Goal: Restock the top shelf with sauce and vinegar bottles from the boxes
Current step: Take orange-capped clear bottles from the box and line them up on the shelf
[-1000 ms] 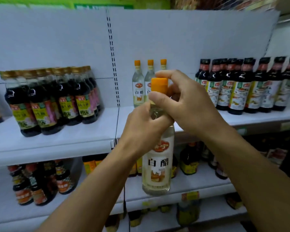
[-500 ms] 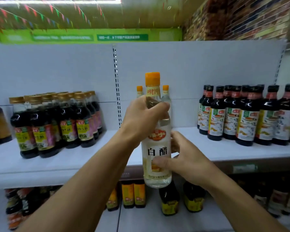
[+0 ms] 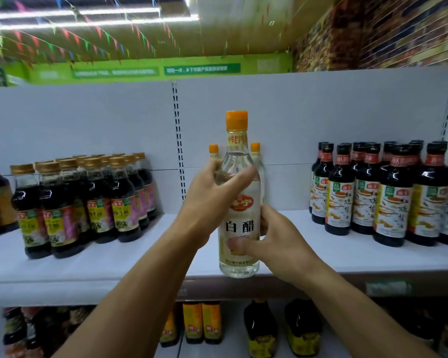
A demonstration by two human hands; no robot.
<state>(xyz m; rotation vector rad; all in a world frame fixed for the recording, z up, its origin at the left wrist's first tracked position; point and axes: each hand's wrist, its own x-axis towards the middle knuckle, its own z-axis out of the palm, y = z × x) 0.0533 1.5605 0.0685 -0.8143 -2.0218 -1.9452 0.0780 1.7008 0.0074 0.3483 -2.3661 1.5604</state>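
Now the vinegar bottle (image 3: pixel 239 202), raised from below, is level with the shelf (image 3: pixel 321 259); left hand (image 3: pixel 212 200) grips its shoulder, right hand (image 3: pixel 277 244) its label; placement is imminent.

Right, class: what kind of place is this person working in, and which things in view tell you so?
Most likely a grocery shop or supermarket aisle. White shelves hold rows of identical dark sauce bottles, a green sign runs above them, and coloured bunting hangs from the ceiling.
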